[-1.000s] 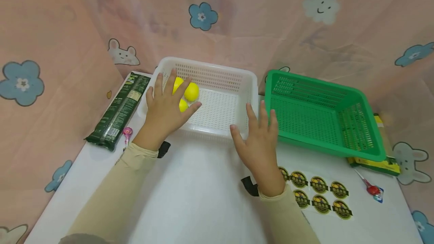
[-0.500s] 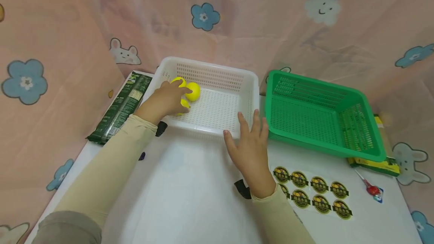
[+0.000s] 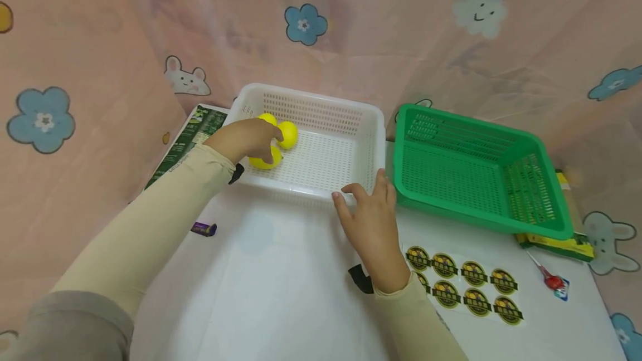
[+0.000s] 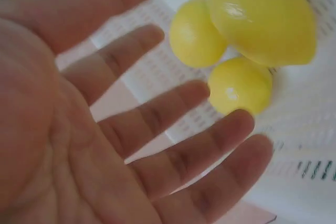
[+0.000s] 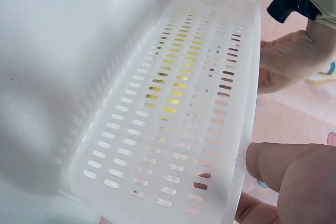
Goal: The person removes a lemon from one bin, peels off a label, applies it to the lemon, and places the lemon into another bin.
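A white plastic basket (image 3: 321, 187) stands at the back middle of the table, with three yellow lemons (image 3: 288, 135) at its left end. My left hand (image 3: 246, 137) is over these lemons in the head view. In the left wrist view its fingers (image 4: 152, 114) are spread and loosely bent, the palm holds nothing, and the lemons (image 4: 262, 19) lie beyond the fingertips. My right hand (image 3: 372, 227) is at the basket's front right rim, index finger bent over it. The right wrist view has the thumb (image 5: 273, 163) against the rim, with a finger partly hidden behind the wall.
A green basket (image 3: 481, 216) stands to the right, partly over a yellow packet (image 3: 577, 247). Nearer lie a sticker sheet (image 3: 473, 283) and a red lollipop (image 3: 553, 281). At left are a dark green packet (image 3: 175, 146) and a purple-wrapped sweet (image 3: 204, 229).
My left hand has gone from spread above the basket down towards the lemons. My right hand has shifted slightly left to the rim, and its index finger has bent.
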A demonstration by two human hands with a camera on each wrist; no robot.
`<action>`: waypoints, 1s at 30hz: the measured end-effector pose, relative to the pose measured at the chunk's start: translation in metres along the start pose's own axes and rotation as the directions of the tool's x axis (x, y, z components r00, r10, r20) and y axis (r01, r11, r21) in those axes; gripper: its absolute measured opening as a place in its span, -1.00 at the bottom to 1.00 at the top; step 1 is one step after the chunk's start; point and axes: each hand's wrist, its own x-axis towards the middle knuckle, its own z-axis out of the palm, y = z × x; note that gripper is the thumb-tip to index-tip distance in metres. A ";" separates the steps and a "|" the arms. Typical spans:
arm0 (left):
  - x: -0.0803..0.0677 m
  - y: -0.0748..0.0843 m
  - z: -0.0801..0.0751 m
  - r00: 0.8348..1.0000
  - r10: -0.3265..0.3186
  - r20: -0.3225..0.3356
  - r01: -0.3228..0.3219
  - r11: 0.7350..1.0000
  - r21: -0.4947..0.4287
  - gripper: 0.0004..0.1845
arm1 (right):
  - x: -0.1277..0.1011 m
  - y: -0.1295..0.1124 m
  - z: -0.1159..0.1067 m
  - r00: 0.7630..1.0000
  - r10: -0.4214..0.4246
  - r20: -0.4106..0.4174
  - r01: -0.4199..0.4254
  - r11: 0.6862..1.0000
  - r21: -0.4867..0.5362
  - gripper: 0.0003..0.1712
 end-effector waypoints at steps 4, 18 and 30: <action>0.008 0.006 -0.003 0.997 -0.013 0.072 0.012 1.000 0.013 -0.32 | 0.000 0.001 -0.001 1.000 0.004 0.004 -0.004 1.000 0.009 -0.55; 0.018 0.003 0.001 0.994 0.000 0.110 -0.010 0.996 0.088 -0.39 | 0.002 0.003 -0.006 0.999 -0.034 0.032 0.035 0.999 -0.025 -0.54; 0.025 -0.003 0.007 0.998 0.021 0.056 -0.028 0.992 0.127 -0.42 | 0.006 0.002 -0.013 0.996 -0.025 0.084 0.030 0.998 -0.051 -0.54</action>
